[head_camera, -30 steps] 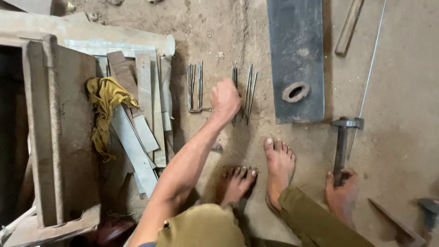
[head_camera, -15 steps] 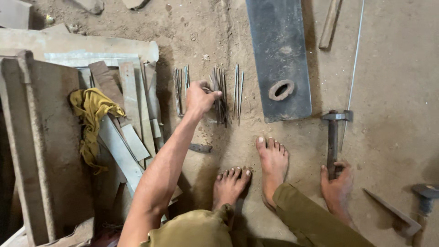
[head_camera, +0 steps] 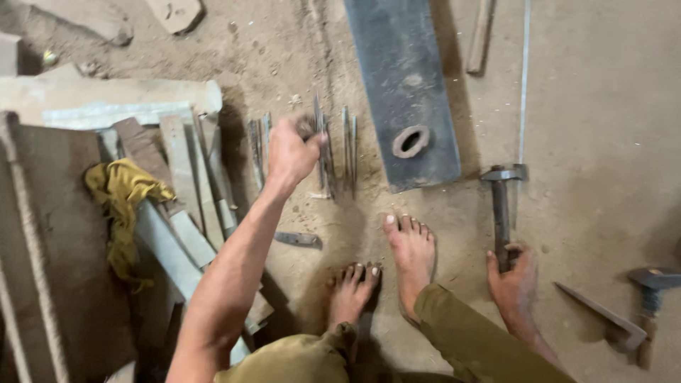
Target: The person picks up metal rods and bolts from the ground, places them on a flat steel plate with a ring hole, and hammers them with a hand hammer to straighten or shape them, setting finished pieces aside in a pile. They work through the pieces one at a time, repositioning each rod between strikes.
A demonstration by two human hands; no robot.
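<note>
LEFT hand – grip closed on a chisel in the row of chisels on the floor, not yet lifted clear | RIGHT hand – grip wrapped round hammer handle, head resting on floor | VS HALF-SECOND-EARLIER – left hand at same row, hammer unmoved.

Dirt floor: chisels, hammer, slab
</note>
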